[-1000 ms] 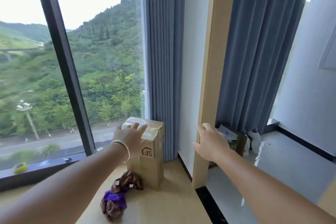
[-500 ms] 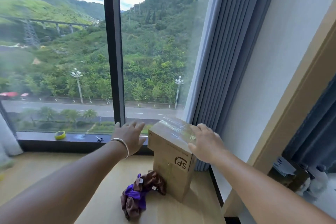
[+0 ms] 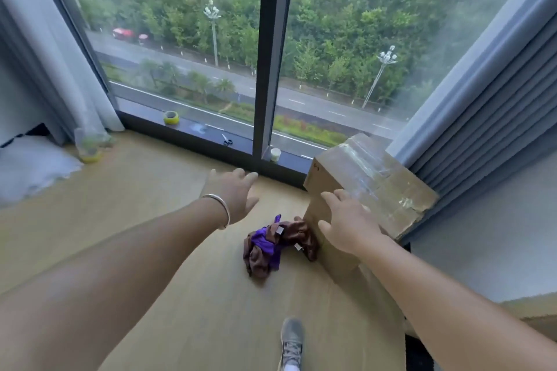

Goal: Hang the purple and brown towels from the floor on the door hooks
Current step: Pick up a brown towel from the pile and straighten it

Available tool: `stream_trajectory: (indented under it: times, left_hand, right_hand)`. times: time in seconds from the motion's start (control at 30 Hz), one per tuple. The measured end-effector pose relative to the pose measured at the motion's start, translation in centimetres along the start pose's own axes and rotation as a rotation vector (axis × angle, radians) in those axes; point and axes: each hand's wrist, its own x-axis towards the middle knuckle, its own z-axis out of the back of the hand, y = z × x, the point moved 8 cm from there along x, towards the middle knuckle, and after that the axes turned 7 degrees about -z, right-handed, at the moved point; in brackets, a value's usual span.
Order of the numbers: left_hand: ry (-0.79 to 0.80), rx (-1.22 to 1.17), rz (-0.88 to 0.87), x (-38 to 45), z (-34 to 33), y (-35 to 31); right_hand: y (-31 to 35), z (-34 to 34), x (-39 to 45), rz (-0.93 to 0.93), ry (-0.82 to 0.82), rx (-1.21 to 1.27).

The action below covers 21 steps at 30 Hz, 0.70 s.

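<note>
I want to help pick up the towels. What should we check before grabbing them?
1. Purple towel and brown towel on the floor: ok, bunched together.
2. Left hand free: ok, open, holding nothing.
3. Right hand free: ok, open, in front of the cardboard box.
4. Nothing lying on the towels: ok, though they lie against the box.
5. Door hooks in sight: not ok, none visible.

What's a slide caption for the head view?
Both hands, left and right, reach open toward the purple and brown towels bunched on the floor beside a cardboard box.
</note>
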Motion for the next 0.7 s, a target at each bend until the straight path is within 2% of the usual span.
stream_trajectory:
  times: [0.13,0.33,0.4,0.57,0.7]
  left_hand:
    - [0.134,-0.039,0.099,3.8,-7.5,1.5]
    - [0.342,-0.159,0.207,9.5,-21.7,0.5]
    - [0.372,-0.148,0.197,10.0,-24.4,-0.1]
    - [0.460,-0.246,0.226,13.9,-37.0,-0.5]
    - [0.473,-0.292,0.211,17.2,-46.8,-1.1]
  right_hand:
    - [0.1,-6.8,7.2,0.097,0.102,0.006]
    - [-2.3,-21.0,15.8,0.152,0.359,-0.051]
    - [-3.0,-23.7,17.2,0.156,0.383,-0.078]
    - [-5.0,-34.7,24.2,0.154,0.437,-0.134]
    - [-6.2,-42.7,29.1,0.165,0.402,-0.155]
